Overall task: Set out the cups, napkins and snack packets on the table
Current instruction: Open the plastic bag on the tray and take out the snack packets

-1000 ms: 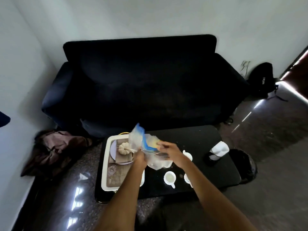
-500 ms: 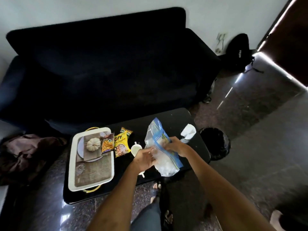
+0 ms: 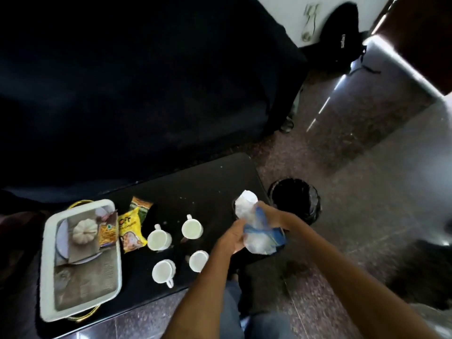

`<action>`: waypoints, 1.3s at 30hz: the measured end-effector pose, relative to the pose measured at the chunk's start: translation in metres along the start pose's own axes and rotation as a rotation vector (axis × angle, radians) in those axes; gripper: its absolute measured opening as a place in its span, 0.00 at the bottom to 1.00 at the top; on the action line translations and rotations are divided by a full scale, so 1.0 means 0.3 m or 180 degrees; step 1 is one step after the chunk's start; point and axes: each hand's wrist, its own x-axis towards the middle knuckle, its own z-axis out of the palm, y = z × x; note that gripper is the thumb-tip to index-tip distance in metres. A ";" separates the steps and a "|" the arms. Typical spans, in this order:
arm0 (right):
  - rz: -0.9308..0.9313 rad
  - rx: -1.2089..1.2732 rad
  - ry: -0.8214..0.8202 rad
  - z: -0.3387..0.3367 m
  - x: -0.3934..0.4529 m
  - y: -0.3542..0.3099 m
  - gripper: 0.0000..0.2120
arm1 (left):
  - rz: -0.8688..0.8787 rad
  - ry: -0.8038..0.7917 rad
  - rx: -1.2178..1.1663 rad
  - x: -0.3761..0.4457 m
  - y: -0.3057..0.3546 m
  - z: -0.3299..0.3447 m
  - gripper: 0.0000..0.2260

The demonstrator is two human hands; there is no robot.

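Observation:
Both hands hold a clear plastic bag with a blue strip [image 3: 256, 238] over the right end of the black table [image 3: 208, 187]. My left hand [image 3: 231, 237] grips its left side, my right hand [image 3: 271, 216] its right. White napkins [image 3: 245, 204] stick up just behind the bag. Several white cups stand on the table, among them one [image 3: 159, 239], another [image 3: 192, 228] and a near one [image 3: 163, 270]. A yellow snack packet [image 3: 132, 228] and an orange one [image 3: 107, 232] lie beside the tray.
A white tray [image 3: 49, 265] with a plate and a small white pumpkin [image 3: 84, 232] sits at the table's left end. A dark sofa [image 3: 146, 81] lies behind, a black bin [image 3: 296, 199] right of the table, a backpack [image 3: 340, 37] at the wall.
The view has swung down and to the right. Both hands have carried the bag from the table's middle to its right end, and the cups and snack packets have come into sight.

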 end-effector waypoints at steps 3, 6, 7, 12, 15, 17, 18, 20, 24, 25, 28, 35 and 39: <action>0.0563 0.0746 -0.0155 -0.162 0.030 0.117 0.20 | 0.0004 0.0731 0.0518 0.111 -0.044 0.102 0.15; 0.0858 0.0757 -0.1057 -0.266 0.056 0.191 0.23 | 0.0010 0.0843 0.0428 0.186 -0.026 0.248 0.14; 0.0698 0.0771 -0.1164 -0.297 0.077 0.210 0.21 | -0.0022 0.0598 0.0471 0.215 -0.023 0.301 0.13; 0.0293 0.0385 -0.0577 -0.534 0.247 0.364 0.12 | -0.0193 -0.0464 0.0864 0.403 -0.012 0.499 0.12; 0.0552 -0.0075 0.0506 -0.637 0.411 0.495 0.11 | 0.0085 -0.0001 0.1644 0.611 0.001 0.556 0.25; 0.0690 -0.0438 0.1574 -0.673 0.526 0.566 0.15 | 0.0397 0.0652 0.2028 0.762 -0.007 0.566 0.26; 0.0574 -0.0355 0.1895 -0.674 0.586 0.601 0.18 | 0.0435 0.0843 0.2226 0.841 -0.030 0.555 0.23; 0.0167 -0.0169 0.2310 -0.664 0.708 0.665 0.31 | 0.0288 0.1073 0.2461 0.980 -0.098 0.517 0.18; 0.0205 -0.0685 0.1831 -0.567 0.979 0.847 0.26 | 0.0128 0.1057 0.2827 1.191 -0.271 0.473 0.16; 0.0356 -0.0952 0.1427 -0.548 1.027 0.881 0.27 | 0.0127 0.1021 0.2951 1.213 -0.280 0.471 0.16; 0.0634 -0.1262 0.0913 -0.504 1.094 0.943 0.31 | 0.0079 0.1005 0.3117 1.250 -0.286 0.465 0.16; 0.0190 -0.1178 0.1399 -0.523 0.859 0.726 0.18 | 0.0307 0.1058 0.3266 1.052 -0.099 0.568 0.15; -0.0106 -0.1217 0.1676 -0.538 0.670 0.519 0.12 | 0.0755 0.1186 0.3277 0.833 0.030 0.621 0.14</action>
